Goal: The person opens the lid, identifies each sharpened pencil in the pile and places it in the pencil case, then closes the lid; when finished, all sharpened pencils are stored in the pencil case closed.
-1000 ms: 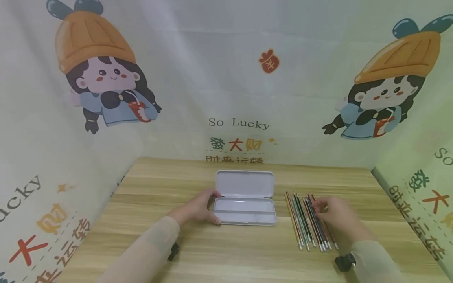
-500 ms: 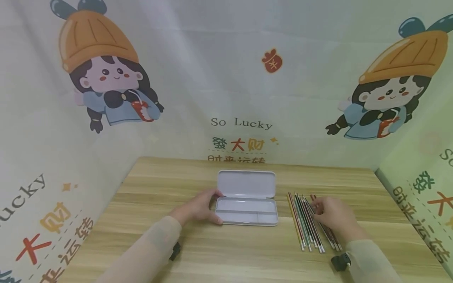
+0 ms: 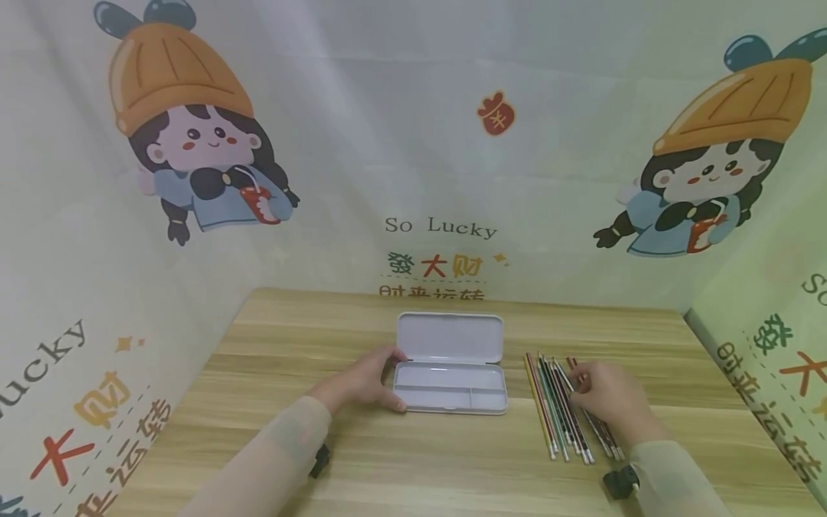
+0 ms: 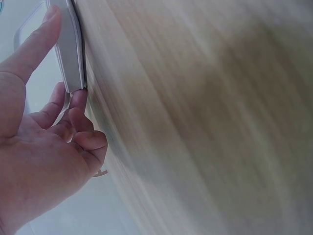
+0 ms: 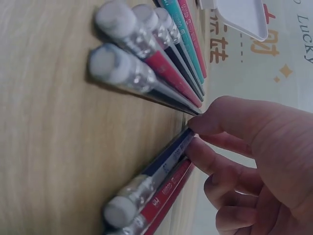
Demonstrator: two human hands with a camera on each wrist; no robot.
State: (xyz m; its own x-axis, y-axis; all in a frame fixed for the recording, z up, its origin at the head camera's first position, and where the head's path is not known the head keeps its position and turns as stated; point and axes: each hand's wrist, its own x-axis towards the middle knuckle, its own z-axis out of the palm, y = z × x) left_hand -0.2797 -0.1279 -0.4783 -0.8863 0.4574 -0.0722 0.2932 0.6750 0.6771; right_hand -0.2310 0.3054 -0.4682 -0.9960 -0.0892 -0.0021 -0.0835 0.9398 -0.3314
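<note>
A pale pencil case (image 3: 449,337) lies unfolded on the table, its lid tilted back and its divided tray (image 3: 429,399) facing up. My left hand (image 3: 360,380) holds the tray's left end, thumb at the front corner and fingers at the back; the left wrist view shows fingertips under the case edge (image 4: 73,54). Right of the case lie several eraser-tipped pencils (image 3: 548,409), side by side. My right hand (image 3: 614,398) pinches a dark blue pencil (image 5: 168,152) between thumb and forefinger, with a red pencil (image 5: 166,193) right beside it. The pencils' far ends are partly hidden by this hand.
The wood-grain table (image 3: 413,467) meets a printed cloth backdrop (image 3: 336,143) at its back and sides. Black wrist cameras sit on both forearms, the right one (image 3: 622,481) close to the pencils' eraser ends.
Over the second, a gap opened among the pencils as the right-hand few shifted a little right under my right hand. My left hand stayed on the case. The last half second shows almost no motion.
</note>
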